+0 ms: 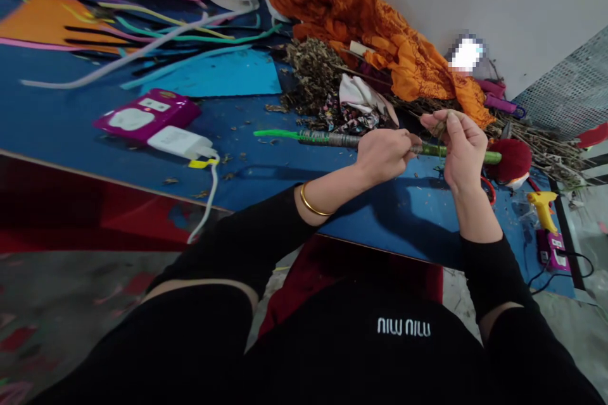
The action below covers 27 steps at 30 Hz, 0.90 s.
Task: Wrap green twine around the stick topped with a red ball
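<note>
My left hand (384, 155) is closed around a slim green rod (430, 150) that lies nearly level above the table. Left of that hand, part of the rod is wound with dark grey-brown turns (344, 140), and bright green strands (277, 133) stick out at its end. My right hand (460, 145) pinches a thin olive strand (441, 130) just above the rod's bare green part; whether it is twine or dried stem I cannot tell. A dark red ball-like piece (510, 160) sits at the rod's right end.
Dried plant stems (313, 66) and orange cloth (403, 69) lie along the back. A purple power strip (152, 115) with a white plug (178, 141) is at left, near a blue sheet (223, 73). A yellow glue gun (544, 209) stands at right. The table's edge (370, 243) runs before me.
</note>
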Tool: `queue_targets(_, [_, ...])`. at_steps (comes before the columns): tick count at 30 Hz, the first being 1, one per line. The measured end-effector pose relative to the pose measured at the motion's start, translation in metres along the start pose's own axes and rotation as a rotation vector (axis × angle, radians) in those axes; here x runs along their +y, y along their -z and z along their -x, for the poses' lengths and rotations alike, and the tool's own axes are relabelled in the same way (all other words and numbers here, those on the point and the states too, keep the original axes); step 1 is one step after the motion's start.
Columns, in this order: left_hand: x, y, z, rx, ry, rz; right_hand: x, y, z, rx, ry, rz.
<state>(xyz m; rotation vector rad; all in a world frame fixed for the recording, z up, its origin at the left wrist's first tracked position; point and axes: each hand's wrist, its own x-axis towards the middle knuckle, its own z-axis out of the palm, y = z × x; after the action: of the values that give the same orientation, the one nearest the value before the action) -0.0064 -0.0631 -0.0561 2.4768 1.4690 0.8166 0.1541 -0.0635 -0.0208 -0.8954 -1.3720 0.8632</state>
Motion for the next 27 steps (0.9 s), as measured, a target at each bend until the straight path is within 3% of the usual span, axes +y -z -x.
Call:
queue_targets(6, [-0.001,-0.004,0.004,0.019,-0.154,-0.123,0.013,0.001,-0.005,0.050,-0.080,0.020])
queue_targets(12, [-0.001,-0.008,0.005,0.125,-0.316,-0.219,0.030,0.013,-0.017,0.074,-0.127,-0.024])
queue_targets(19, [-0.007,-0.015,0.004,0.195,-0.487,-0.279,0.030,0.013,-0.018,0.081,-0.130,-0.030])
queue_targets(23, [-0.007,-0.014,0.004,0.212,-0.506,-0.275,0.029,0.011,-0.015,0.086,-0.160,-0.045])
queue_targets(27, [-0.007,-0.011,0.005,0.166,-0.437,-0.201,0.021,0.018,-0.018,0.042,-0.252,-0.034])
